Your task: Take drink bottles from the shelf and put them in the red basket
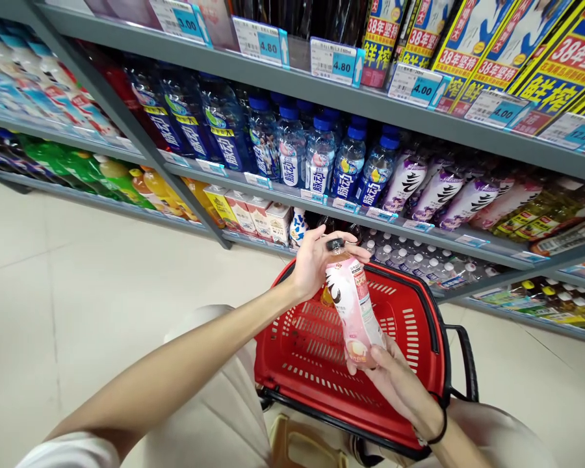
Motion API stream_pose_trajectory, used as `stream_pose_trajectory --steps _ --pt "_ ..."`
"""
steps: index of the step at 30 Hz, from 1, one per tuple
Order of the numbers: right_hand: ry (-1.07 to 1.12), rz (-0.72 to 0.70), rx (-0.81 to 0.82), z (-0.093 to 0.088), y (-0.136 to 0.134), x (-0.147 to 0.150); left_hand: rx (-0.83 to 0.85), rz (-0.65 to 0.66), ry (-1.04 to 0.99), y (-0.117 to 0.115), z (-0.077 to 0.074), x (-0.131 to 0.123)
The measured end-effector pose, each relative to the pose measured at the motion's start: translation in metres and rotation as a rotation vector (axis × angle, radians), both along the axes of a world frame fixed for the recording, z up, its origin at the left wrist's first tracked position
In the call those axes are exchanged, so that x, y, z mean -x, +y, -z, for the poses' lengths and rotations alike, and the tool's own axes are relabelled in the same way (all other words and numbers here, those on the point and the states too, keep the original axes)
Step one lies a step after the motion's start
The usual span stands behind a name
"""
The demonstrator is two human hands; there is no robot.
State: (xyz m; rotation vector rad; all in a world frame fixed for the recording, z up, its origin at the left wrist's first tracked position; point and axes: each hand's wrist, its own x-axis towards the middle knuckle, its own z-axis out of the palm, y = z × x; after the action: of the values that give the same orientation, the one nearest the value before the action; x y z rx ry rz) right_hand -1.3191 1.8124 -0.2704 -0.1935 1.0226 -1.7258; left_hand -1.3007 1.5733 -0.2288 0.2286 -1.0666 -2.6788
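A pink-labelled drink bottle (353,302) with a black cap is held upright over a red shopping basket (409,325). My left hand (314,260) grips its neck just below the cap, fingers curled round it. My right hand (394,377) cups the bottle's base from below, fingers wrapped on it. A black band sits on my right wrist. The basket rests on my lap, tilted toward the shelves; I cannot make out anything else in it.
Grey store shelves (322,91) run across the view with blue-capped bottles (322,153), purple-labelled bottles (439,188), yellow cartons (517,45) and price tags. Lower shelves hold small water bottles (419,260) and juice cartons (253,214). Pale tiled floor (78,292) lies to the left.
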Motion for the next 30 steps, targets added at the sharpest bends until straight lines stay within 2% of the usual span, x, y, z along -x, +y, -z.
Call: stream_pose_trajectory --steps 5,8,13,16,21,24,30 --pt "0.022 -0.096 -0.043 0.003 0.003 0.0 0.023 0.029 -0.011 0.002 0.0 -0.001" --pt "0.007 -0.106 -0.036 0.005 0.005 0.001 0.032 0.032 -0.019 0.002 0.001 -0.001" --pt "-0.106 -0.145 0.035 -0.004 0.0 0.003 0.035 0.024 0.013 0.001 0.002 0.0" --pt "-0.051 -0.132 0.019 -0.006 0.0 0.002 0.023 0.014 0.014 0.0 0.002 0.0" --pt "0.035 -0.022 -0.129 0.006 0.008 0.005 -0.001 -0.032 -0.009 -0.003 0.0 0.0" --pt "0.038 -0.079 -0.089 0.008 0.009 0.008 0.002 -0.028 -0.007 -0.004 0.0 -0.001" --pt "-0.003 -0.119 -0.037 -0.002 0.005 0.003 0.043 0.016 0.008 0.0 -0.003 -0.003"
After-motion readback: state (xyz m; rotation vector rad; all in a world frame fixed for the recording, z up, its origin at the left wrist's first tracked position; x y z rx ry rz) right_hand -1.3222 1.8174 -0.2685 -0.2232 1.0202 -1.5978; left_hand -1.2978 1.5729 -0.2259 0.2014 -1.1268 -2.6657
